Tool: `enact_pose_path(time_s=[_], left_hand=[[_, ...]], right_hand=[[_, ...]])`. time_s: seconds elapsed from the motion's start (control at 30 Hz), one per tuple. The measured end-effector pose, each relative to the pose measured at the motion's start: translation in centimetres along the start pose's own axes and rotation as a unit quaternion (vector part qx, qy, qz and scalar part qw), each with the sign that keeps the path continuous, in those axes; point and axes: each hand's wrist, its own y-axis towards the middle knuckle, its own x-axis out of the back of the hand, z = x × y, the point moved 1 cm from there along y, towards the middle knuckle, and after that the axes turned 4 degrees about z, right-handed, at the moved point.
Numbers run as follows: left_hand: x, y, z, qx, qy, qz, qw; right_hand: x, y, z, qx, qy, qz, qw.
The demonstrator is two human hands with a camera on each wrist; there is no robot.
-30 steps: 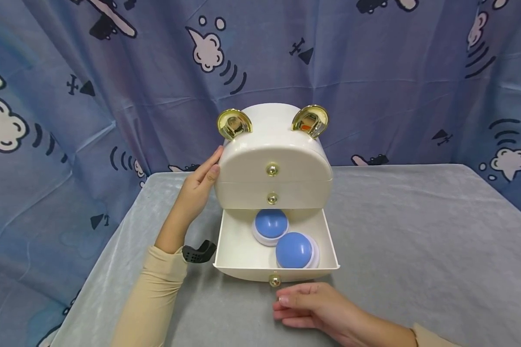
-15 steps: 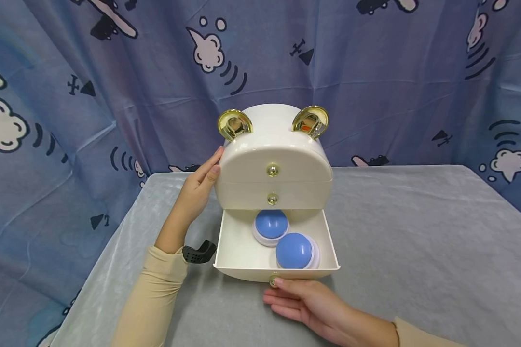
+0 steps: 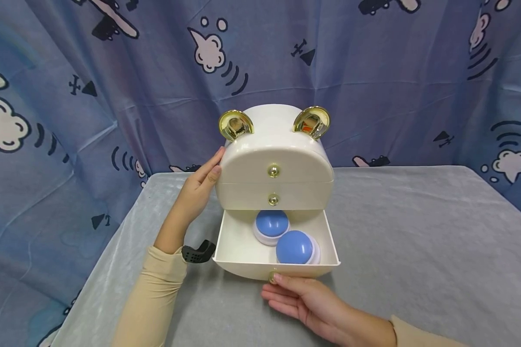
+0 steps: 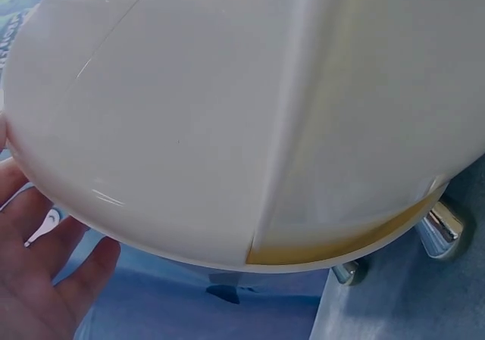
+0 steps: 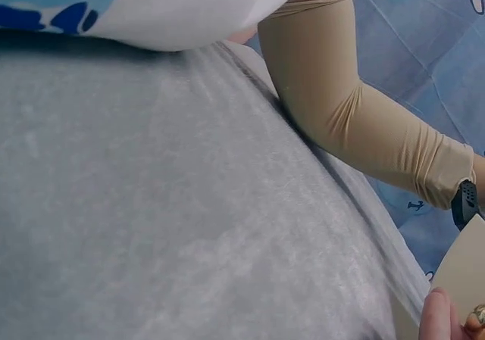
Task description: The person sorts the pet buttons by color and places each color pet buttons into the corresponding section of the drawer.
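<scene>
A white cabinet [image 3: 276,159] with gold ears stands mid-table in the head view, its bottom drawer [image 3: 239,241] pulled out. Two round blue-topped pieces with pale bases lie in it: a rear one [image 3: 272,223] and a front one [image 3: 294,247]. My left hand [image 3: 195,190] rests with extended fingers along the cabinet's left side; in the left wrist view its fingers [image 4: 57,245] lie at the curved edge. With thumb and index finger at the drawer's gold knob [image 3: 272,276], my right hand [image 3: 310,306] pinches it, the other fingers extended below.
A grey cloth-covered table [image 3: 417,241] extends around the cabinet. Behind it hangs a blue patterned curtain [image 3: 373,96]. A black wrist strap piece [image 3: 198,252] juts from the left wrist beside the drawer. Two more gold knobs sit above, the upper knob [image 3: 273,170] and middle knob [image 3: 273,199].
My right hand has moved up and left onto the drawer knob. The drawer's front edge has risen slightly. My left hand stays at the cabinet's side.
</scene>
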Motion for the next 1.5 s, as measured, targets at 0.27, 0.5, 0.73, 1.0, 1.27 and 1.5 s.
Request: enact_pose_path(time_s=[0.27,0.5,0.73,1.0,1.27,1.5], left_hand=[[0.0,0.2,0.0,0.007,0.0,0.009,0.9999],[-0.2,0.1,0.0,0.008,-0.001,0.006,0.9999],[-0.2,0.1,0.1,0.008,-0.002,0.006,1.0],[-0.1,0.0,-0.1,0.006,0.003,0.005,1.0],[0.0,0.1,0.0,0.011,0.008,0.004,0.9999],[0.0,0.0,0.0,0.009,0.015,0.0,0.9999]], right_hand=[[0.0,0.4,0.5,0.008,0.003,-0.007,0.9999],[0.1,0.7,0.8,0.008,0.009,-0.008,0.9999],[0.1,1.0,1.1,0.011,0.011,-0.012,0.9998],[0.2,1.7,1.8,0.018,0.014,-0.022,0.9995],[0.3,2.5,2.3,0.028,0.013,-0.019,0.9993],[0.3,3.2,3.1,0.036,0.01,-0.029,0.9989]])
